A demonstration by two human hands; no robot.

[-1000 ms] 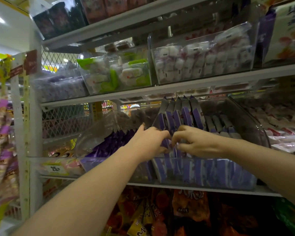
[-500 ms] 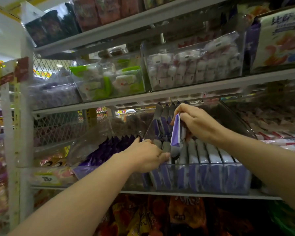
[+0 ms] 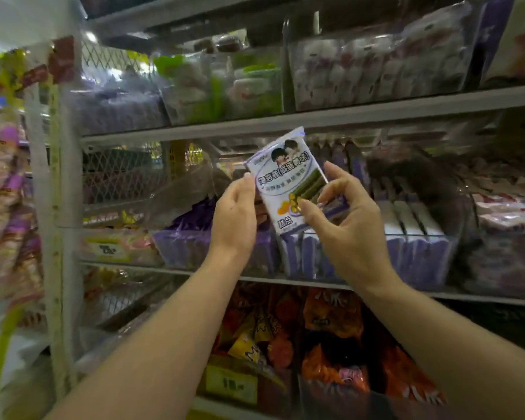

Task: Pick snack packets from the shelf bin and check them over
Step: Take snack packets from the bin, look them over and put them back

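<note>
Packets fill the clear shelf bin (image 3: 422,256) in front of you: white-and-purple ones standing on edge in rows, the same kind as the snack packet (image 3: 288,180) you hold up just in front of the bin, printed face toward you and tilted a little to the left. Your left hand (image 3: 235,219) pinches the packet's left edge between thumb and fingers; your right hand (image 3: 350,225) grips its lower right corner, thumb on the front and fingers behind.

Left of the bin, a second clear bin (image 3: 182,247) holds darker purple packets. Above the bin, across a grey shelf board (image 3: 406,112), two more clear bins sit side by side: one with white-and-green packs (image 3: 234,86), one with small white pieces (image 3: 373,71). Right of the bin lie red-and-white packets (image 3: 509,207), too blurred to read. Below the bin, orange and yellow bags (image 3: 331,334) crowd the lower shelf, with a yellow price tag (image 3: 231,384) at their front.

Far left of the bin stands a white upright post (image 3: 58,207) with wire mesh (image 3: 125,174) behind it, and hanging bags (image 3: 6,207) beyond that. A ceiling light (image 3: 90,36) shows near the top of the post.
</note>
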